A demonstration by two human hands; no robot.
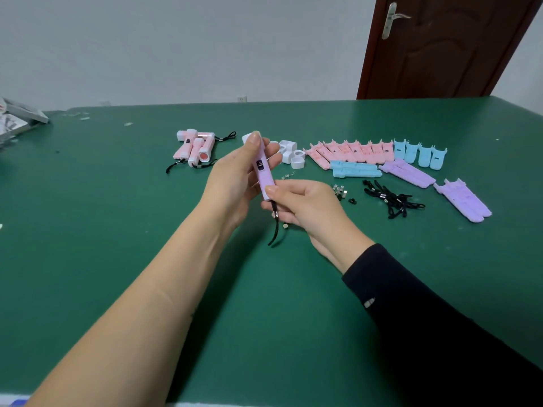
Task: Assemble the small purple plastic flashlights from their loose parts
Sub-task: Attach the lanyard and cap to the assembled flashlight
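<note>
Your left hand (235, 171) holds the flashlight (263, 174) upright above the surface (117, 230); your right hand (305, 207) pinches its lower end.

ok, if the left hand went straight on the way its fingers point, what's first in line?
Likely the white caps just beyond the left hand. That hand, gripping the purple flashlight, looks raised off the table, so it may pass above them.
</note>
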